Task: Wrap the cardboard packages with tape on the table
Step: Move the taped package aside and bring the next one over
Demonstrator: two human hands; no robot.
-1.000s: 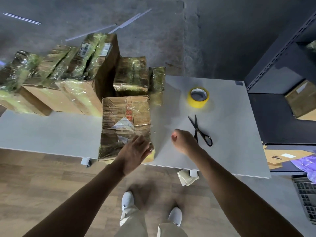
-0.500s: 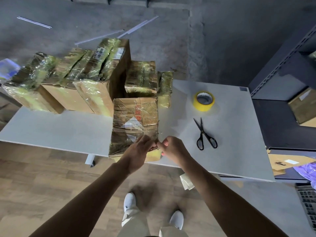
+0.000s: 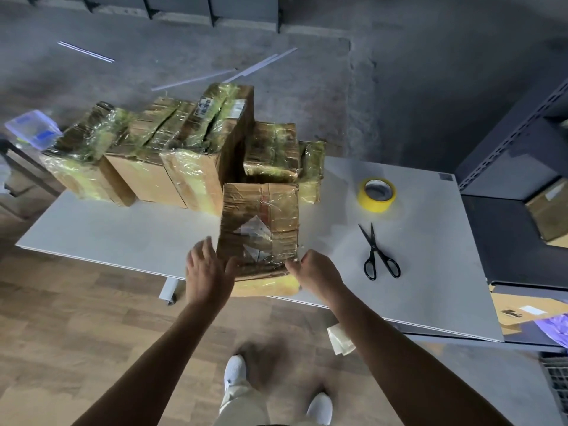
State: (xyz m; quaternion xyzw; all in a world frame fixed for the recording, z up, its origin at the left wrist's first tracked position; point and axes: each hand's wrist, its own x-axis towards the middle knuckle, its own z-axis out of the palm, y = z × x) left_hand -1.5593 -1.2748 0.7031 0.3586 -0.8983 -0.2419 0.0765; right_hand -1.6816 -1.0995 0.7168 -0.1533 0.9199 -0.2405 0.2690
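Observation:
A tape-covered cardboard package [image 3: 260, 224] stands at the near edge of the white table [image 3: 430, 272]. My left hand [image 3: 206, 272] lies against its left near corner with fingers straight. My right hand [image 3: 313, 273] has its fingers curled at the package's right near corner, touching the tape there. A yellow tape roll [image 3: 376, 195] lies flat to the right. Black scissors [image 3: 377, 252] lie shut between the roll and the table's near edge.
Several taped packages [image 3: 172, 155] stand in a row along the table's far left side, with two smaller ones [image 3: 273, 152] behind the near package. A dark metal shelf [image 3: 522, 167] stands at the right. A clear plastic box [image 3: 33, 129] sits far left.
My hands, pinched together at the package's near right corner half a second ago, have parted. The left hand moved to the left corner and opened. The view shifted slightly.

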